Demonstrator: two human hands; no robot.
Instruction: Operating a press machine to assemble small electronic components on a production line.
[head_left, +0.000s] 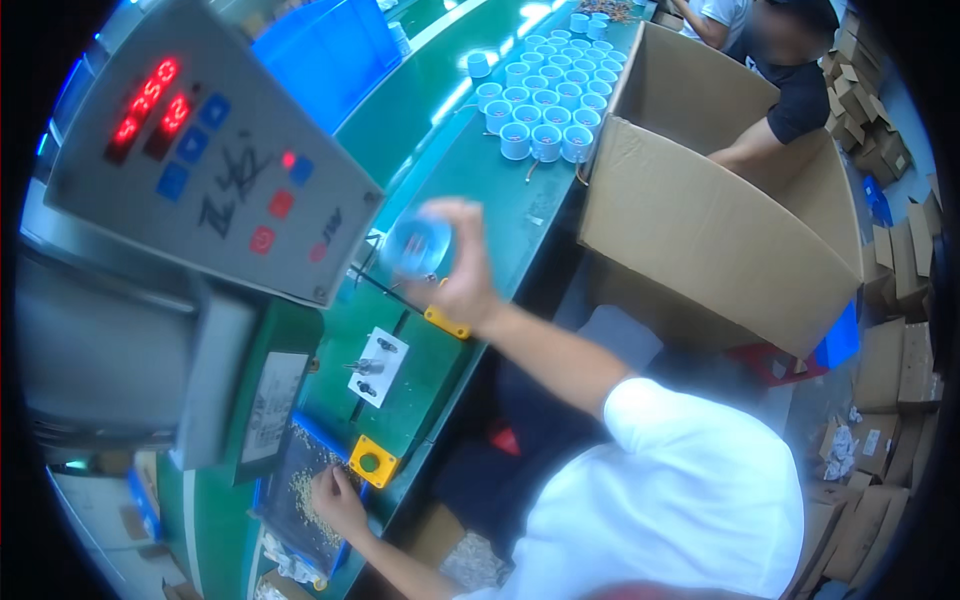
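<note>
My right hand is raised over the green workbench, its fingers wrapped round a light-blue cup-shaped housing; hand and housing are blurred by motion. Lower down, my left hand reaches into a blue-rimmed tray of small yellowish pieces. Its fingers are pinched together over them, and whatever is between the fingertips is too small to make out. Between the hands, a metal fixture with a pin stands on a white plate. A yellow box with a green button sits beside the tray.
A grey control panel with red digits juts in at left. Rows of light-blue housings cover the bench's far end. A large open carton stands at right, with a co-worker's arm reaching in. A second yellow box lies near my right wrist.
</note>
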